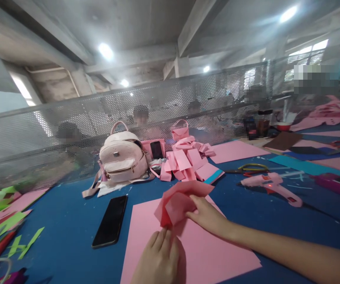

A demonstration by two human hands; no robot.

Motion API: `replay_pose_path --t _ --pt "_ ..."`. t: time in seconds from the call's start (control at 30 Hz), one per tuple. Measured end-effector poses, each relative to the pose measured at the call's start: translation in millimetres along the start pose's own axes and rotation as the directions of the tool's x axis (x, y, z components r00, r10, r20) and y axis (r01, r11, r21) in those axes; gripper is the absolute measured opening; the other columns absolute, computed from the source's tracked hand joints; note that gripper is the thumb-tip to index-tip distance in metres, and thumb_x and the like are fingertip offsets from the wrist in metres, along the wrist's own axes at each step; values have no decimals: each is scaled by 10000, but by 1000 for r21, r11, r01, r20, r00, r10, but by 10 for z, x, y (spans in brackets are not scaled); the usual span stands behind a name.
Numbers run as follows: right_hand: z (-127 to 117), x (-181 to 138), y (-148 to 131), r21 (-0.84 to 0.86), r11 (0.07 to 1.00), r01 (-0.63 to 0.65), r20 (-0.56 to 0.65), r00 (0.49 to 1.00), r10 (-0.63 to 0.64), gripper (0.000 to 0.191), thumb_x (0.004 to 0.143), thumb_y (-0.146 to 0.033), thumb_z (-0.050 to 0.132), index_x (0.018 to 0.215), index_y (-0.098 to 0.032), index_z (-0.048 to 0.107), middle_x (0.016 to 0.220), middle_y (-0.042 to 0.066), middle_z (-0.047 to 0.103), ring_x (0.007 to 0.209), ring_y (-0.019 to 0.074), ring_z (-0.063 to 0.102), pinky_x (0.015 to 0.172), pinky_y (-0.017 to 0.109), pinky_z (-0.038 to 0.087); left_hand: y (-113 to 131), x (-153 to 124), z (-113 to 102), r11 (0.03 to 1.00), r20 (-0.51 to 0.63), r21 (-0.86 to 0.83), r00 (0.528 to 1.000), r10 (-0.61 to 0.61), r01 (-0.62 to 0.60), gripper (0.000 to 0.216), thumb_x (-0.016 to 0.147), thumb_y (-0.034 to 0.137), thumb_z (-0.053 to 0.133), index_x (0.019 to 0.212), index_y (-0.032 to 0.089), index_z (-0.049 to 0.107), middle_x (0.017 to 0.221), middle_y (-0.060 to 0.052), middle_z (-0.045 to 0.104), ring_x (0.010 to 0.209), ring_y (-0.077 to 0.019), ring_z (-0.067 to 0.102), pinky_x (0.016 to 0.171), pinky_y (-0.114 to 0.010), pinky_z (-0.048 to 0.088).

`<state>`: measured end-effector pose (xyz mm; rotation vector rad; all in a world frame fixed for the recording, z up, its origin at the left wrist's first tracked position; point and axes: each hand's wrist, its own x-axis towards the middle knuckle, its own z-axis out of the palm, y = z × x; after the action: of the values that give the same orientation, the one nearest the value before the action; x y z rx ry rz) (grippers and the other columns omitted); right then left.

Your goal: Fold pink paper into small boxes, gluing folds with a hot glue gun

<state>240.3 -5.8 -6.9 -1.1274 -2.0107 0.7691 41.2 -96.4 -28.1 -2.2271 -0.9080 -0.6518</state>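
Observation:
A folded piece of pink paper, deeper red inside its fold, is held up between my two hands. My left hand pinches its lower tip with closed fingers. On the right side, my right hand grips the paper's edge, thumb in front and the other fingers partly hidden behind it. Beneath both hands lies a large flat pink sheet on the blue tabletop. A black phone rests just left of the sheet.
Behind the sheet stand a pale backpack and a heap of pink paper pieces. To the right lie a pink glue gun and scissors. Green strips are at left. A perforated metal screen separates other people beyond.

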Motion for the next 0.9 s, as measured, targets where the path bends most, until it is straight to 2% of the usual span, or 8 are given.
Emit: replay_pose_path --t 0.1,0.23,0.37,0.5,0.57,0.67,0.9 --pt "37 -8 41 -95 993 -73 28 997 76 378 819 -199 551 1195 -157 572 1230 144 633 1087 295 608 876 400 474 4 -66 38 995 -78 89 996 50 -43 294 799 54 402 887 106 678 967 -142 750 905 -270 695 732 -345 520" --pt "79 -7 74 -140 984 -113 35 992 119 396 878 -248 501 1264 -167 519 1237 143 631 1078 288 615 885 390 463 -4 -46 38 994 -91 66 992 87 -81 343 846 42 356 906 108 688 994 -113 752 906 -244 683 745 -334 482" --pt "75 -1 59 -177 979 -105 47 992 115 402 905 -255 458 1295 -165 496 1228 149 637 1062 282 625 864 373 463 -6 86 6 998 7 37 998 55 -55 347 900 134 387 1116 101 657 1159 -90 708 937 -223 653 759 -332 456" --pt "35 4 28 -246 965 -92 81 990 115 380 887 -223 459 1257 -159 514 1183 149 659 1027 285 641 817 359 468 -33 170 1 998 122 3 991 59 -60 486 939 456 418 1223 111 608 1276 -91 647 1169 -252 556 970 -376 381" --pt "19 4 29 -272 958 -88 88 989 116 371 867 -208 477 1233 -165 527 1170 140 668 1025 282 644 814 352 466 -57 165 20 997 181 -10 980 81 -80 547 935 540 396 1233 131 605 1304 -90 627 1243 -265 507 1032 -395 326" --pt "8 -3 59 -264 963 -50 91 993 77 370 870 -203 481 1235 -175 530 1196 124 661 1058 268 635 841 346 465 -85 132 59 996 244 -32 966 87 -82 609 932 590 363 1268 132 585 1343 -126 590 1266 -292 496 1044 -422 315" --pt "8 -15 131 -273 958 83 100 993 -58 362 958 -215 358 1292 -166 491 1265 142 626 1089 248 633 890 371 484 -107 144 64 994 381 -84 920 97 -70 686 916 617 365 1348 106 516 1366 -223 536 1265 -364 503 1028 -495 359"
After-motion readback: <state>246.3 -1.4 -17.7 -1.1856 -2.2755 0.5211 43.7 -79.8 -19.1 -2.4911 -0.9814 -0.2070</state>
